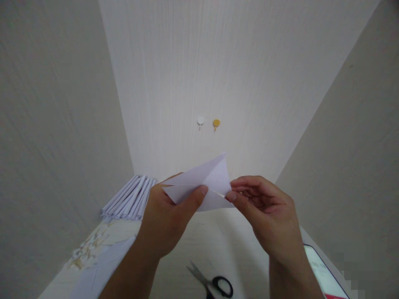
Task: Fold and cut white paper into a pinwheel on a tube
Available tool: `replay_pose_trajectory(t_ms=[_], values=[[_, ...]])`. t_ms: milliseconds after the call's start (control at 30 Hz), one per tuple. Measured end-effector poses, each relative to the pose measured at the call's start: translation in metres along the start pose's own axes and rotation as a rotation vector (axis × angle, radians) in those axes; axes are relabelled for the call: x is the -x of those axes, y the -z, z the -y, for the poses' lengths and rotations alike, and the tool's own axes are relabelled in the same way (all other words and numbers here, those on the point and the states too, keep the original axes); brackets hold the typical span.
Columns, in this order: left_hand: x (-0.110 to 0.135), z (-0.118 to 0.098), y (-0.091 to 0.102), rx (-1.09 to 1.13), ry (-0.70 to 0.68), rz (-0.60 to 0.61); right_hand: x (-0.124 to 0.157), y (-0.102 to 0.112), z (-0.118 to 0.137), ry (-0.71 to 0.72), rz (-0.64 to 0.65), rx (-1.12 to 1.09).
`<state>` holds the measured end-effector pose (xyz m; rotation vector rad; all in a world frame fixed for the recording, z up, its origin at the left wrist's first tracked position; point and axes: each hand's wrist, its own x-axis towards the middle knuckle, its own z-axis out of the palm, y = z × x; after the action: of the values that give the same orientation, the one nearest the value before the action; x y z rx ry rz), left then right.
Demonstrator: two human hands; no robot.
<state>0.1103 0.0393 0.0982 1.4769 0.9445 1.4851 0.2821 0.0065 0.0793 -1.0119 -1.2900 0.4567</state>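
Note:
A folded white sheet of paper [209,180] is held up in front of me between both hands. My left hand [170,216] grips its left part, thumb pressed on the front face. My right hand [264,211] pinches the paper's right edge between thumb and fingers. The sheet forms a pointed, triangular shape with its tip upward.
Scissors with black handles [215,282] lie on the table below my hands. A stack of white rolled or folded papers [131,199] rests at the left on a patterned sheet [93,253]. A phone [324,274] lies at lower right. Two pins, white [200,121] and yellow [216,123], stick in the wall.

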Motion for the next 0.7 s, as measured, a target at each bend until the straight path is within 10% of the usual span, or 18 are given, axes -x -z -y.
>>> replay_pose_trajectory(t_ms=[700], values=[[-0.003, 0.012, 0.001, -0.111, -0.129, 0.022, -0.002, 0.0, -0.006, -0.048, 0.039, -0.037]])
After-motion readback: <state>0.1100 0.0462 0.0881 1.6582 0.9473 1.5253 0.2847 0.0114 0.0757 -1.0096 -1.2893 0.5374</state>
